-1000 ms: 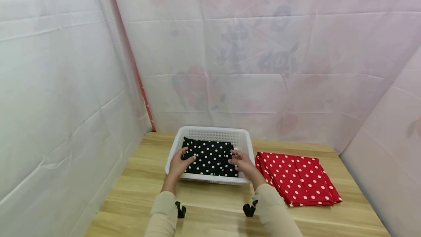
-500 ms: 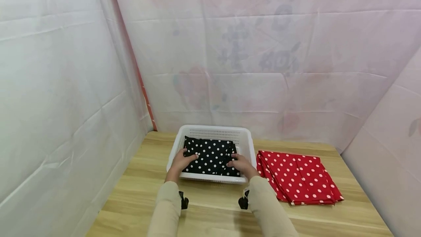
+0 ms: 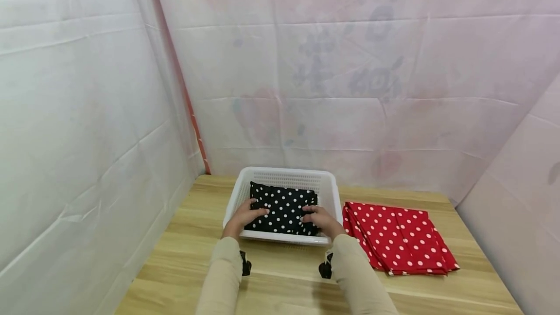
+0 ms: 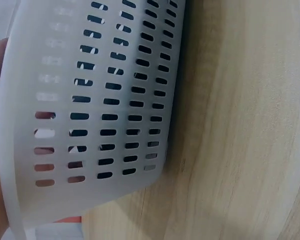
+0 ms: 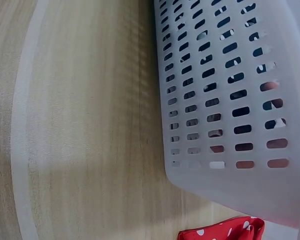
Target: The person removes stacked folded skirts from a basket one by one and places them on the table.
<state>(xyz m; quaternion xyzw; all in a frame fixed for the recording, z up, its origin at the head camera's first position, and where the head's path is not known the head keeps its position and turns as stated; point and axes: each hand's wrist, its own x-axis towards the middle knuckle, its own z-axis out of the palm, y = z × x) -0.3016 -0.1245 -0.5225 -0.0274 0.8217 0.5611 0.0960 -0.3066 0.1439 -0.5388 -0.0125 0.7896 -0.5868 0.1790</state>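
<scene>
The black cloth with white dots [image 3: 282,213] lies inside the white basket [image 3: 286,238], folded into a flat packet, its long axis running from left to right, about parallel to the basket's long front wall. The relation which matters most, I judge, is that this packet lies between the two hands: the left hand [image 3: 245,216] is at its left end, the right hand [image 3: 323,219] at its right end, so neither one is clearly nearer. To the right of the packet a little of the basket floor seems free.

Both hands have the fingers stretched forward and slightly bent, the thumbs pointing inward over the cloth. The fingers seem to touch it, but I do not see them curled round it, so I take both hands as not gripping. The fingertips are partly hidden, also in the wrist views, where skin shows through the basket slots. The wrists pass over the two front corners of the basket rim, and the light sleeves [image 3: 220,276] come from the tabletop's near side.

The basket stands near the far edge of the tabletop [image 3: 175,247], toward its far left corner. A folded red cloth with white dots [image 3: 402,239] lies just beside it, toward the tabletop's right edge.
</scene>
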